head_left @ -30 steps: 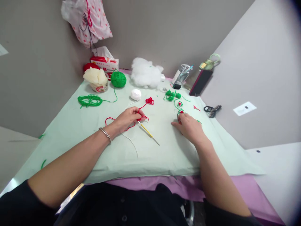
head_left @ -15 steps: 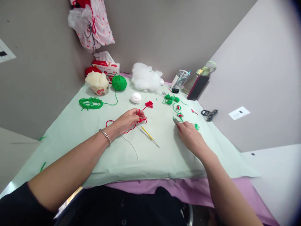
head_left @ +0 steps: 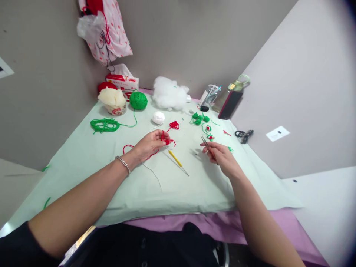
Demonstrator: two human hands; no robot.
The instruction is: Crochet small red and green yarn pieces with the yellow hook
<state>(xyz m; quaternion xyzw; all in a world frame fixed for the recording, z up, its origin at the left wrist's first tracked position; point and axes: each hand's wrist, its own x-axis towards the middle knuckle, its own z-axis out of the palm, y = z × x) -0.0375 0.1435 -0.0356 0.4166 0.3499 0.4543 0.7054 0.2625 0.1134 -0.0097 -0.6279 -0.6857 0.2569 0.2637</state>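
Round the table I count two hands: left hand at ten o'clock, right hand at three with one pointed tool; one hook, central; two red-and-green bits towards two; one phone past one; one white ball, one tissue box towards eleven.

At eight o'clock a black or very dark left sleeve ends in a plain edge, the forearm below it uncovered. A slim silvery bangle, seemingly double-stranded, rings the left wrist. The left hand and the right hand are bare. At six o'clock the dark shirt front shows creased cloth and small round buttons of similarly dark colour.
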